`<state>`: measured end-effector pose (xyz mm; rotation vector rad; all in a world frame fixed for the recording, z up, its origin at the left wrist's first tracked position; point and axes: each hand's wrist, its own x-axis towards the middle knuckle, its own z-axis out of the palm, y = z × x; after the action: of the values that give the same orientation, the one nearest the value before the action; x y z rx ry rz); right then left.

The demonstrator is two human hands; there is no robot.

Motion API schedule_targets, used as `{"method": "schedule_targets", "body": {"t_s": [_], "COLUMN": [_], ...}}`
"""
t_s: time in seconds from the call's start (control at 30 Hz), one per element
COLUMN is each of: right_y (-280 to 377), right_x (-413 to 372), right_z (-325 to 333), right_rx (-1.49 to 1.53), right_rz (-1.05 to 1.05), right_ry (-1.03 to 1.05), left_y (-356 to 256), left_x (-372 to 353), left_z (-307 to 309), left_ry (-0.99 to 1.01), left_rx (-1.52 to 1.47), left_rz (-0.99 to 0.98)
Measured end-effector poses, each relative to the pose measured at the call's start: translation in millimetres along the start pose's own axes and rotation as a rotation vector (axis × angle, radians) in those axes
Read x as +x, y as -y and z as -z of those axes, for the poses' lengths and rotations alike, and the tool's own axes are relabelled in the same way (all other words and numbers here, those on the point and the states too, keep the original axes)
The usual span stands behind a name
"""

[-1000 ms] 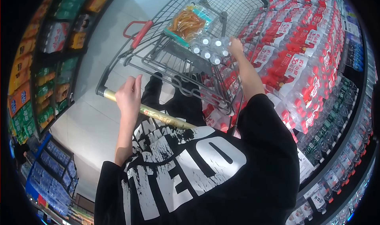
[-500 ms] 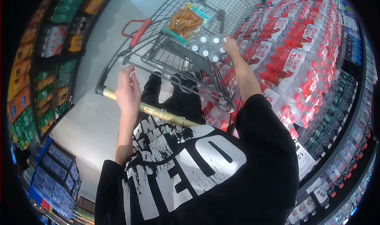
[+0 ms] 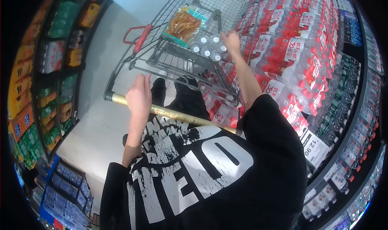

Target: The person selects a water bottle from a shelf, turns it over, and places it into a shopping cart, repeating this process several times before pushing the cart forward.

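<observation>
Right hand [image 3: 232, 43] and left hand [image 3: 139, 96] work apart: the right reaches far forward into the cart, the left stands nearer the body. Just beside the right hand, on its left, a clear plastic pack of bottles with round white caps [image 3: 206, 52] sits upright in the cart. Handling this pack appears to be the step in hand; any further shift of it would seem to call for a firm hold on the wrapping or bottle necks.

The right hand's fingers bend inward with the thumb side up. Whether they pinch the pack or only rest against it cannot be told; the forearm runs nearly straight from the sleeve. The left hand is partly curled, fingers pointing up and forward, with nothing seen in it; its inner side is hidden, so how tightly it closes cannot be told.

Beyond the bottles, further left of the right hand, lies a clear, teal-edged plastic bag of orange-brown food [image 3: 184, 26]. Around both goes the grey metal wire shopping cart [image 3: 112, 79]. Its gold cylindrical handle bar [image 3: 184, 117] passes behind the left wrist. To the right hand's right rise stacked red-and-white wrapped bottle packs [image 3: 279, 53].
</observation>
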<state>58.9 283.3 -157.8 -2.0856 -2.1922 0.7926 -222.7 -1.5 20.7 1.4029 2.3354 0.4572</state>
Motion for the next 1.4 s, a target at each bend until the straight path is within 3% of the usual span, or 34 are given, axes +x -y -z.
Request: {"method": "schedule_targets", "body": {"t_s": [0.03,0.07,0.1,0.17,0.23,0.27,0.33,0.43,0.47,0.53,0.57,0.6,0.67,0.7,0.73,0.8,0.87,0.93,0.97,1.0,1.03,1.07,1.1,1.17,1.27,1.3,1.33,1.37,1.4], "right_y": [18,25,48,99,147,165,197,236,230,225,224,217,194,174,156,147,142,152,123,124,131,136,131,121,93,71,25,5,-11], "right_x": [-9,-17,-39,-84,-133,-154,-191,-245,-246,-267,-286,-303,-305,-293,-287,-314,-335,-346,-332,-354,-396,-430,-448,-475,-520,-538,-588,-614,-634], "right_z": [10,0,13,39,64,70,70,56,61,67,77,88,68,59,58,91,113,111,76,85,101,121,135,159,198,209,237,254,267], "right_rx": [0.240,0.543,0.977,1.441,1.542,1.553,1.514,1.655,1.596,1.405,1.357,1.316,1.236,1.298,1.369,1.412,1.477,1.617,1.350,1.338,0.745,0.177,0.160,-0.177,-0.189,-0.161,-0.239,-0.135,-0.025], "right_rz": [-0.081,0.018,0.033,-0.006,0.094,0.148,0.207,0.080,0.084,-0.019,0.008,0.020,0.072,-0.061,-0.185,-0.227,-0.230,-0.022,-0.077,-0.063,-0.158,-0.259,-0.268,-0.155,-0.403,-0.474,-0.590,-0.621,-0.646], "right_ry": [0.177,0.085,0.235,0.455,0.462,0.444,0.383,0.254,0.127,0.011,0.044,0.078,-0.194,-0.251,-0.308,-0.491,-0.619,-1.161,-1.207,-1.233,-1.065,-0.852,-0.884,-0.788,-1.018,-1.099,-1.187,-1.216,-1.241], "left_y": [0,-2,-6,-12,-18,-22,-46,-70,-71,-71,-71,-71,-72,-88,-114,-147,-166,-188,-205,-219,-224,-228,-228,-220,-210,-201,-193,-180,-175], "left_x": [1,2,2,2,3,2,0,6,10,18,17,12,15,14,-3,-53,-69,-74,-74,-75,-78,-82,-88,-97,-126,-123,-119,-112,-106], "left_z": [0,3,6,12,15,18,18,-7,-18,-67,-83,-100,-122,-129,-108,-35,-42,-27,6,24,25,26,25,27,65,44,6,-22,-32], "left_ry": [0.065,0.067,0.044,0.029,0.018,0.146,0.227,0.312,0.333,0.592,0.696,0.774,0.933,1.010,1.116,1.353,1.451,1.499,1.662,1.816,1.833,1.977,2.130,2.329,2.232,2.244,2.491,2.724,2.587], "left_rx": [-0.039,-0.047,-0.187,-0.330,-0.468,-0.567,-0.977,-0.949,-0.961,-1.578,-1.587,-1.585,-1.569,-1.550,-1.537,-1.353,-1.311,-1.301,-1.270,-1.224,-1.214,-1.237,-1.261,-1.272,-1.214,-1.188,-1.226,-1.280,-1.265], "left_rz": [0.051,0.024,0.004,-0.050,-0.235,-0.196,-0.274,-0.418,-0.496,-0.193,-0.262,-0.210,-0.107,-0.050,-0.106,-0.148,-0.302,-0.440,-0.265,-0.089,-0.125,-0.122,-0.124,-0.067,-0.123,-0.149,-0.104,-0.009,0.208]}}
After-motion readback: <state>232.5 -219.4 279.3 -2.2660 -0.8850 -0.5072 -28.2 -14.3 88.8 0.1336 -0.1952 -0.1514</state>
